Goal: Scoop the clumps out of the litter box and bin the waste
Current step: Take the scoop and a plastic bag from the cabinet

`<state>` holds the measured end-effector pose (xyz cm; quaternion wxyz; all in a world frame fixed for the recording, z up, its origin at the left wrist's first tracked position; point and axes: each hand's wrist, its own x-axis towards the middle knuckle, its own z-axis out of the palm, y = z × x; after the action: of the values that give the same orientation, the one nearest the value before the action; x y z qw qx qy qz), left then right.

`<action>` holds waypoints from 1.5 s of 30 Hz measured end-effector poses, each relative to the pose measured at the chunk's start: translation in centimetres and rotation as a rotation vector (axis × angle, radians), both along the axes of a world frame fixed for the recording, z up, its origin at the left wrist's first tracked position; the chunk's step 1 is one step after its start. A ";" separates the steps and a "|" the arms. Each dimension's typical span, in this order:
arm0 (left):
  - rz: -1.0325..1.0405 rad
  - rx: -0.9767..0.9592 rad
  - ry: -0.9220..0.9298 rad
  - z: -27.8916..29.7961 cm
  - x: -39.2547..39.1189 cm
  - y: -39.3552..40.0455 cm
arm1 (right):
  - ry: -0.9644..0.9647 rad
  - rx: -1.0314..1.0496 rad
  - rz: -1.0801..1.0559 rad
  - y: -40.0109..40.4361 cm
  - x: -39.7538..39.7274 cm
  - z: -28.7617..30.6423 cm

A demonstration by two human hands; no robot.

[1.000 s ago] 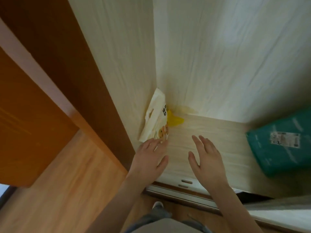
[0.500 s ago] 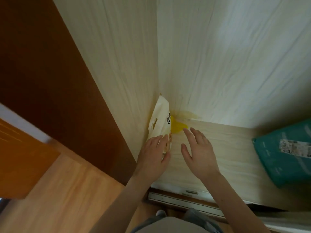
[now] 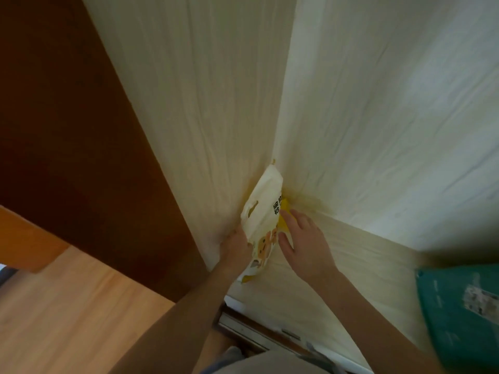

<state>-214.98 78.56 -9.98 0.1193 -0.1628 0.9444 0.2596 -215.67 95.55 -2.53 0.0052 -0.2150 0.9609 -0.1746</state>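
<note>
A white and yellow printed bag (image 3: pixel 263 211) with a cut-out handle leans in the back left corner of a pale wooden closet floor. My left hand (image 3: pixel 234 249) has its fingers behind the bag's left side and grips its lower part. My right hand (image 3: pixel 301 242) lies against the bag's right face with fingers spread, over the yellow part. No litter box, scoop or bin is in view.
A teal package (image 3: pixel 461 311) with a white label lies on the closet floor (image 3: pixel 351 265) at the right. A sliding-door track (image 3: pixel 259 333) runs along the front edge. A dark brown panel (image 3: pixel 67 130) stands at the left above the orange wooden floor (image 3: pixel 67 319).
Both hands moved forward into the corner. My left hand went from the bag's bottom edge to around its left side, and my right hand reached the bag's right face.
</note>
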 end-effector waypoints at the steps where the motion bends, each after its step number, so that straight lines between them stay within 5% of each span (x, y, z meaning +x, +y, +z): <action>1: 0.018 0.001 0.012 -0.1 0.1 0.0 | -0.009 0.001 0.012 0.0 -0.3 -0.2; 7: 0.067 0.106 0.147 -1.0 0.7 0.7 | -0.165 -0.093 0.038 -0.5 -2.0 -2.1; 16: -0.091 0.054 0.084 -1.8 0.1 1.7 | -0.646 -0.376 -0.257 -2.4 -4.4 -4.8; 22: 0.096 0.548 0.091 0.4 -1.4 1.4 | -0.793 -0.606 -0.379 -2.2 -6.1 -6.1; 25: 0.219 0.609 0.178 1.7 -2.4 1.4 | -0.784 -0.679 -0.426 -2.2 -7.0 -5.7; 29: 0.100 0.563 0.127 2.5 -3.9 1.1 | -0.754 -0.786 -0.429 -2.3 -7.6 -4.4; 45: 0.285 0.654 0.206 3.0 -4.5 1.0 | -0.778 -0.755 -0.566 -0.7 -9.2 -4.5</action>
<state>-219.48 79.58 -6.99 0.0322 -0.2189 0.7866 0.5765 -224.85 94.87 -7.00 0.2324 0.1412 0.7802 -0.5634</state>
